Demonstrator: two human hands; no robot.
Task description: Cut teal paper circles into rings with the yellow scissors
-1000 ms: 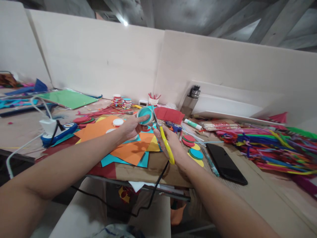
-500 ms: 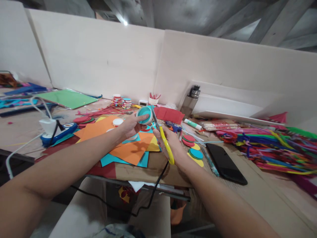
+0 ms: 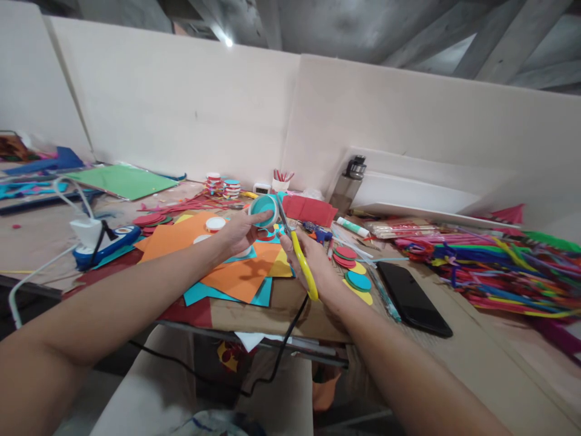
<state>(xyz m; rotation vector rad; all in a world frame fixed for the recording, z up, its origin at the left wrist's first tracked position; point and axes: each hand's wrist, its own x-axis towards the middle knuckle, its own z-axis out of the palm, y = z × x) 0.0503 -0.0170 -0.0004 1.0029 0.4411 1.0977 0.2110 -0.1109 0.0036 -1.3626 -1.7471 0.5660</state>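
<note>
My left hand (image 3: 242,233) is closed on a round white-rimmed piece with a teal face (image 3: 263,209), the thumb lying across the teal. In my right hand (image 3: 313,254) is a pair of scissors with yellow handles (image 3: 303,264). The scissor blades (image 3: 283,215) point up and away, right at the right edge of the round piece. A bit of teal paper shows beyond the blade tips. Below my hands lie orange paper sheets (image 3: 238,280) over teal sheets (image 3: 195,293). White round pieces (image 3: 215,224) rest on the orange paper.
On the right are a black phone (image 3: 413,298), stacked teal discs (image 3: 358,280), red discs (image 3: 345,257) and a heap of pipe cleaners (image 3: 485,272). A blue power strip (image 3: 106,247) with a white plug sits at left. Against the wall stands a bottle (image 3: 348,184).
Both hands keep almost the same place. The round piece and scissors have shifted only very slightly, and the whole view has moved a little.
</note>
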